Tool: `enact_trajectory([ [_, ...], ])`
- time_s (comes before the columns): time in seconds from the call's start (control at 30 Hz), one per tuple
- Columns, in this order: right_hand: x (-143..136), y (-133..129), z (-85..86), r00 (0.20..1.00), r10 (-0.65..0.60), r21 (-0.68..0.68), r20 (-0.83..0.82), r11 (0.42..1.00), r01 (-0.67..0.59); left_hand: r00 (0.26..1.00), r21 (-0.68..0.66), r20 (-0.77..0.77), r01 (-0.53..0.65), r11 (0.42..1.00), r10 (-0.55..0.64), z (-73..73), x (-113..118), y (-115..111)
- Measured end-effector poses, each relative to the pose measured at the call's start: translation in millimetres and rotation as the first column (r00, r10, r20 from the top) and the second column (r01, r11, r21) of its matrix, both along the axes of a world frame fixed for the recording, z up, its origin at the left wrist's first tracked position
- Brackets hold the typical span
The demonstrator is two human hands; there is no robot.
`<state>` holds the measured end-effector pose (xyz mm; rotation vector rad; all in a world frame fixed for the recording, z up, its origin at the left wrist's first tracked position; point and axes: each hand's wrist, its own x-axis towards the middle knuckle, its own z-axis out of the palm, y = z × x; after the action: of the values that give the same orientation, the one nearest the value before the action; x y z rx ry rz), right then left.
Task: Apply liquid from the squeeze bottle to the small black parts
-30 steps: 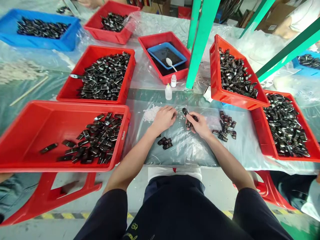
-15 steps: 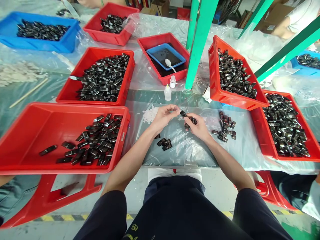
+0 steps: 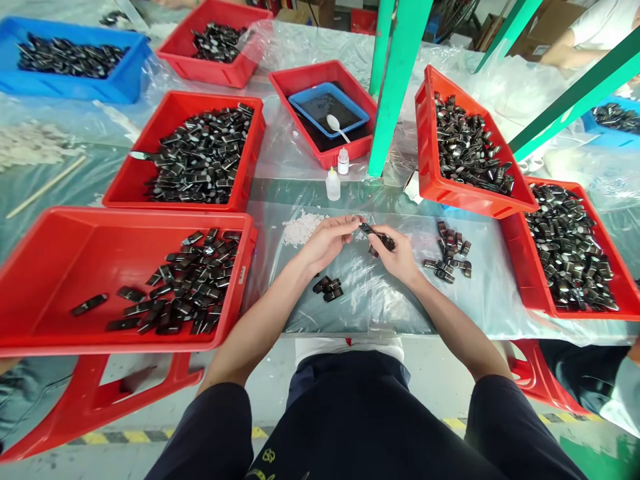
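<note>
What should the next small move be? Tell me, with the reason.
Probably press the left hand lightly against the tip of the black piece: its fingers are right at that tip, and the right hand holds the piece pointing toward them.

Your left forearm and right forearm slant inward over the near edge of the worktop. Your left hand has thumb and fingertips close together, just beside your right hand, its fingers curled.

No readable text. Label on small bottle, upper centre: too small. Tag on red bin, left: illegible. Yellow print on dark shirt, bottom centre: can't make out.
</note>
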<state>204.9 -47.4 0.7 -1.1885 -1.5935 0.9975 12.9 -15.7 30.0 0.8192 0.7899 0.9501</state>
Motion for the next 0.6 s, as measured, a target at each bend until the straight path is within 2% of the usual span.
enact_trajectory([
  [0.2,2.9,-1.1,2.0,0.982,-0.079,0.16,0.173,0.986,0.051,0.997,-0.019,-0.076,-0.025,0.999,0.024,-2.4,-1.6,1.3],
  [0.6,5.6,-2.8,7.4,0.946,-0.092,0.171,0.31,0.985,0.04,0.983,-0.009,-0.182,-0.029,1.0,0.027,-9.2,-5.8,6.4],
])
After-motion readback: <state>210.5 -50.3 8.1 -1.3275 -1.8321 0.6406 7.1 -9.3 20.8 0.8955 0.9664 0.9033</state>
